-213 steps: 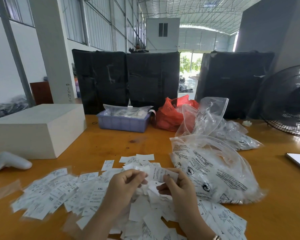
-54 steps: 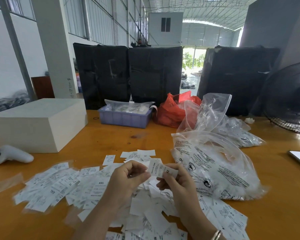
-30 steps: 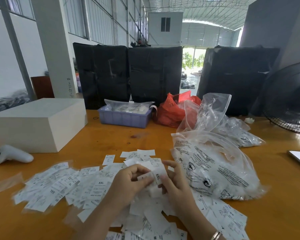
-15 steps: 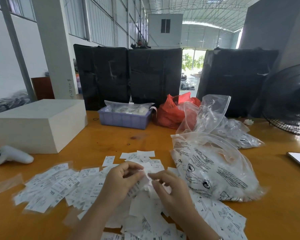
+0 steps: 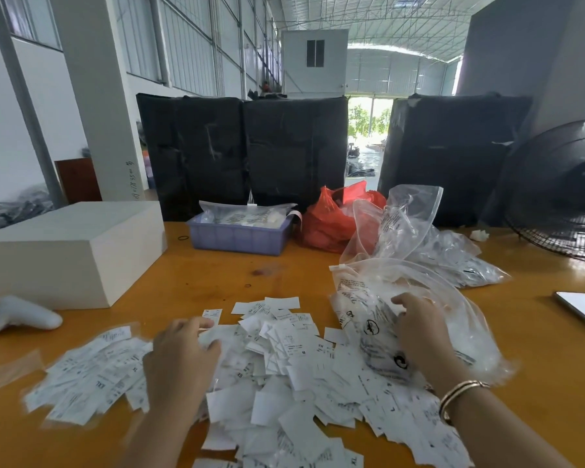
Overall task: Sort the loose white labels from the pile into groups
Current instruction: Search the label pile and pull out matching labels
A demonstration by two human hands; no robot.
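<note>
The loose white labels (image 5: pixel 284 376) are small paper slips printed with black size letters, heaped overlapping between the two hands and spreading toward the viewer. A flatter, fanned group of labels (image 5: pixel 88 373) lies just left of the left hand (image 5: pixel 179 363), whose fingers (image 5: pixel 200 324) rest on the heap's far edge. The right hand (image 5: pixel 419 332) lies just right of the heap.
</note>
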